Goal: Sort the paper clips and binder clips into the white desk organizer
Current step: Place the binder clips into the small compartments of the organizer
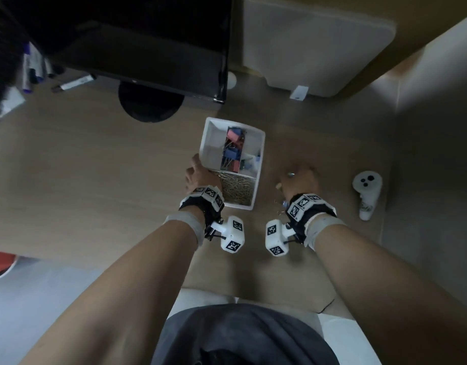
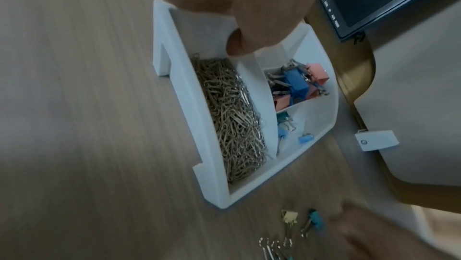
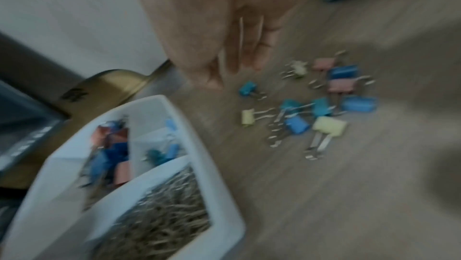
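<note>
The white desk organizer [image 1: 208,143] stands mid-table. Its near compartment holds a heap of paper clips [image 2: 234,118], the far one large blue and pink binder clips [image 2: 297,84], and a side one small binder clips [image 2: 286,126]. My left hand [image 1: 198,175] grips the organizer's left rim, thumb [image 2: 239,45] hooked inside. Several loose coloured binder clips [image 3: 321,104] lie on the table right of the organizer. My right hand [image 1: 299,180] hovers over them with fingers [image 3: 259,47] stretched down; this view is blurred, and I see nothing held.
A dark monitor [image 1: 148,48] on a round base [image 1: 150,104] stands behind the organizer. A white padded object [image 1: 314,43] lies at the back right, a white controller [image 1: 366,193] to the right of my right hand, and a marker [image 1: 74,83] at the far left.
</note>
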A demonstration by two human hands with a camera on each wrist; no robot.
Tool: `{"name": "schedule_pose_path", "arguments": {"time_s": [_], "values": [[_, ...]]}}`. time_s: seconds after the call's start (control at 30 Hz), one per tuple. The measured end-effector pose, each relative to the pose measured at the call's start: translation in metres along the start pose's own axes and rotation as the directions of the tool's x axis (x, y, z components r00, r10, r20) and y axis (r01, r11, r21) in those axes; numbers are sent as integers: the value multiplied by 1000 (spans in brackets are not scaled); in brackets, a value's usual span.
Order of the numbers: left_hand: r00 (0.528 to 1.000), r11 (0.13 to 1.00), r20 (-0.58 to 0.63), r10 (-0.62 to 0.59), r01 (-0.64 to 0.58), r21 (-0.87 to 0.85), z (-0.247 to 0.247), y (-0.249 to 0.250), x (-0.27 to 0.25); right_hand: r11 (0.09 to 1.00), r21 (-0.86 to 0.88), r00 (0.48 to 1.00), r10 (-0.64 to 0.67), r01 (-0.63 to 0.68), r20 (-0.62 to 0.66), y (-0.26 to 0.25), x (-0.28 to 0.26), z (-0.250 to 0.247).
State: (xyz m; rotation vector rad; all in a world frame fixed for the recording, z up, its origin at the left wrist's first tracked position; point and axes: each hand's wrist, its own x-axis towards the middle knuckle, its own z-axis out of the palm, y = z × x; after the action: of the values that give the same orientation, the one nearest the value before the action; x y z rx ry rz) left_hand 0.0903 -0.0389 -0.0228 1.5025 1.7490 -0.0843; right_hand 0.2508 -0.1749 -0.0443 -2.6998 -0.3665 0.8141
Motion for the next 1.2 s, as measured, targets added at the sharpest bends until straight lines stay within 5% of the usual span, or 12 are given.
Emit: {"name": "schedule_pose_path", "arguments": {"time_s": [0.1, 0.23, 0.73, 0.93, 1.2], "values": [[1000, 998, 5, -14, 13, 62, 3, 2, 0, 969, -50, 968, 235, -240, -85, 37, -7, 0], [1000, 992, -22, -6, 9, 129, 5, 4, -2, 896, 28, 895, 441, -443, 68, 45, -33, 4], [998, 987, 58, -23, 14, 159, 1, 5, 4, 989, 93, 991, 117, -111, -66, 19, -36, 60], [997, 989, 81, -10, -2, 146, -2, 5, 1, 988, 135, 994, 89, -80, -57, 12, -36, 55], [989, 993, 147, 1, -18, 118, -9, 2, 2, 949, 278, 986, 122, -149, 111, 12, -32, 41]]}}
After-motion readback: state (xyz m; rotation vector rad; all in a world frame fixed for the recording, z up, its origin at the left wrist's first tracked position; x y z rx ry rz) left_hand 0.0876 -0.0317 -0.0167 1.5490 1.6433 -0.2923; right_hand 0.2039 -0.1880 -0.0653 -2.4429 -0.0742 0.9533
